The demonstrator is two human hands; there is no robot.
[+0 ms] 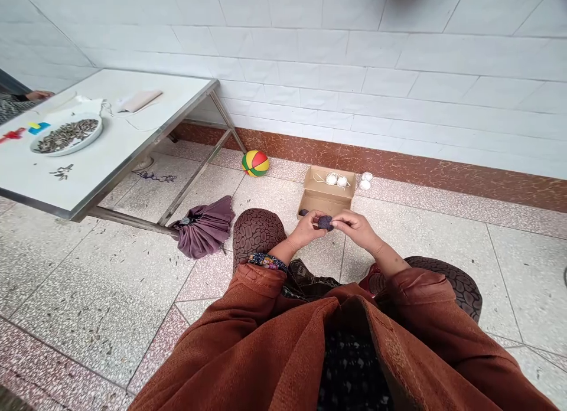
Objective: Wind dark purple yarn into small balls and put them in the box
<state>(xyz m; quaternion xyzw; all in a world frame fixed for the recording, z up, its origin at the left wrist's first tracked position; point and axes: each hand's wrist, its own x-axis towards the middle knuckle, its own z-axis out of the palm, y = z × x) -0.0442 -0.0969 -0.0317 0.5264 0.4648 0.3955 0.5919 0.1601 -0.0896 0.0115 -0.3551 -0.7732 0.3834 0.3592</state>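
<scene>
A small dark purple-grey ball of yarn (325,222) is between my two hands, above my lap. My left hand (306,230) is closed around the ball's left side. From the right, my right hand (358,229) pinches at the ball's edge with thumb and forefinger; a single strand cannot be made out there. Just beyond my hands, an open cardboard box (326,204) stands on the floor. White yarn balls (336,179) lie in its lid, and another dark ball (303,212) shows at the box's near left corner, partly hidden.
More white balls (365,180) lie right of the box. A colourful ball (256,163) and a folded purple umbrella (206,227) are on the floor near the table (119,140). On it sits a plate (93,140) of seeds. Another person's hand (39,95) shows far left.
</scene>
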